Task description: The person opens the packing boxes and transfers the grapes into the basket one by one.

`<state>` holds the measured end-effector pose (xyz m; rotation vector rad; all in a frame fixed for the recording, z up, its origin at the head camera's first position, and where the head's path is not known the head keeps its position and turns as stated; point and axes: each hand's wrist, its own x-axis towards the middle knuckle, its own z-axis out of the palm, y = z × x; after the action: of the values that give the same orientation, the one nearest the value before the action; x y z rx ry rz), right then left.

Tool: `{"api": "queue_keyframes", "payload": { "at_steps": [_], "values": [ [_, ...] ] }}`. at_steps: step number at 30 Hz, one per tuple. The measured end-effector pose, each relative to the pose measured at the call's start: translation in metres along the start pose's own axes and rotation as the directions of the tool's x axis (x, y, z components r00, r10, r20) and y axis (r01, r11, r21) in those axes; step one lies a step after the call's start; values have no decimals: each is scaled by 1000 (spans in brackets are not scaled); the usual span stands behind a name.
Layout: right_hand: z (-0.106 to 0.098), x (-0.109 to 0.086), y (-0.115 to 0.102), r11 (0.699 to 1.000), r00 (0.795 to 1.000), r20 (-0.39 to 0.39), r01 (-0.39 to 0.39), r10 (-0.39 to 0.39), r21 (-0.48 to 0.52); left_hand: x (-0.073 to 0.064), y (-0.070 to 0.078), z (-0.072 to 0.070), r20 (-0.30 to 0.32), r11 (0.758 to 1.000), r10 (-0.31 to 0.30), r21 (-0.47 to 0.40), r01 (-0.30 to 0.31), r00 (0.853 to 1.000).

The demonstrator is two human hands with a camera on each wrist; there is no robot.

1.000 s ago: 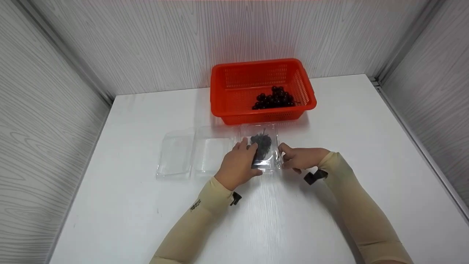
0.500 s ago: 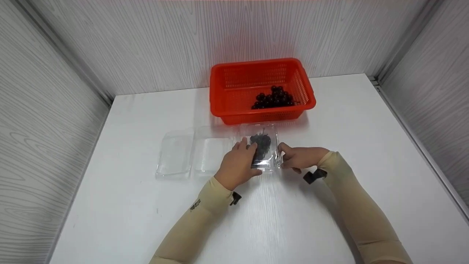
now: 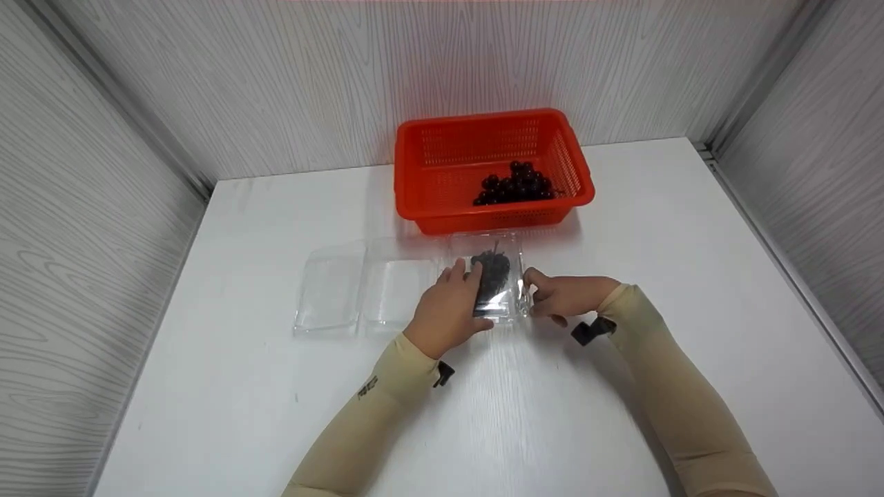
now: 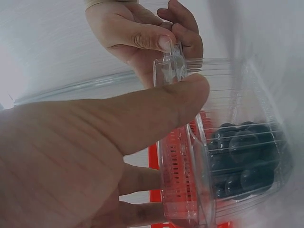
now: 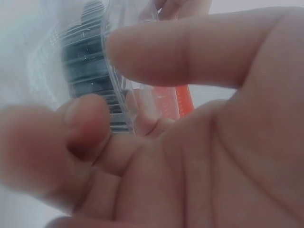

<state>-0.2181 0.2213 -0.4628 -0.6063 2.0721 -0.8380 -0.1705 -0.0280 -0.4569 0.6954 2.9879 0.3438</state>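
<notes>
A clear plastic clamshell box [image 3: 494, 309] holds a bunch of dark grapes [image 3: 494, 273] under its closed-over lid. My left hand [image 3: 447, 307] lies across the lid from the left, fingers outstretched. In the left wrist view, its thumb [image 4: 166, 104] presses along the box's front rim. At the right side my right hand [image 3: 563, 297] pinches the rim between thumb and bent fingers. That pinch shows at the top of the left wrist view, by the edge tab [image 4: 173, 59]. Up close in the right wrist view, the right thumb [image 5: 147, 52] touches the rim.
Behind the box stands a red perforated basket [image 3: 449, 219] with more dark grapes [image 3: 518, 186] in its right part. To the left lie two clear plastic box halves, a nearer one [image 3: 404, 293] and a farther one [image 3: 330, 293], side by side on the white table [image 3: 242, 386].
</notes>
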Motion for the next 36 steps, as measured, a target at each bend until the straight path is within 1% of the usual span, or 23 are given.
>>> {"api": "queue_keyframes", "payload": {
  "at_steps": [4,8,14,20,28,36],
  "values": [
    [-1,0,0,1000,1000,-2,-16,16,-5,1,1,0,7,1000,-8,2,8,1000],
    [-1,-1,-1,1000,1000,-1,-30,30,2,1,1,0,-5,1000,-6,-3,6,1000],
    [-1,-1,0,999,1000,3,-27,27,31,0,1,0,-23,1000,4,-13,-4,1000],
    [-1,0,0,1000,1000,-1,-25,25,14,0,1,0,-35,1000,13,-4,-14,999],
    [-1,0,0,1000,1000,-1,-31,31,2,-1,1,-1,-18,1000,10,5,-10,1000],
    [-1,-1,-2,998,998,-15,-62,61,-15,-1,1,0,-16,1000,12,16,-12,1000]
  ]
}}
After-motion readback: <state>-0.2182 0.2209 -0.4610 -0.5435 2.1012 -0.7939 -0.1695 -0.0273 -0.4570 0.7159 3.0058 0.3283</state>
